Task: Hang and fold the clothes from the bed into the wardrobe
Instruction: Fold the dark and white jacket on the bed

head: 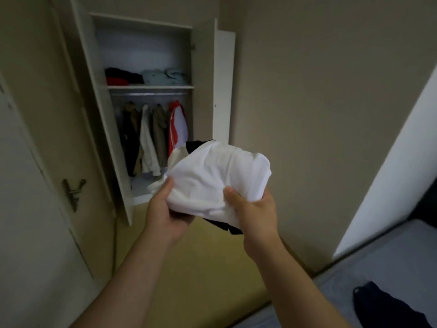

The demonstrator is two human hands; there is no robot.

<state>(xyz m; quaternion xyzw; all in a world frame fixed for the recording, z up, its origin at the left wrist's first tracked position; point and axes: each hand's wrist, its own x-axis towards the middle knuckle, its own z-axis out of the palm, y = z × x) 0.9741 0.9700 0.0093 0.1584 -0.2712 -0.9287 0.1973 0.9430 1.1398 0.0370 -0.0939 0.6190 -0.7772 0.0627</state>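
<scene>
I hold a folded stack of clothes in front of me, white garment (pixel 220 176) on top and a dark one (pixel 224 227) underneath. My left hand (pixel 165 214) grips its left edge, thumb on top. My right hand (pixel 254 211) grips the near right edge, thumb pressed into the white cloth. Ahead stands the open wardrobe (pixel 146 87). Its shelf carries folded dark, red and pale blue clothes (pixel 144 76). Several garments hang from the rail (pixel 153 136) below. On the bed (pixel 390 268) at the lower right lies a dark navy garment (pixel 385 306).
A room door with a metal handle (pixel 73 190) is at the left, close to the wardrobe's open left door (pixel 104 138). The wardrobe's right door (pixel 222 86) stands open against the beige wall. Yellowish floor (pixel 208 268) lies between me and the wardrobe.
</scene>
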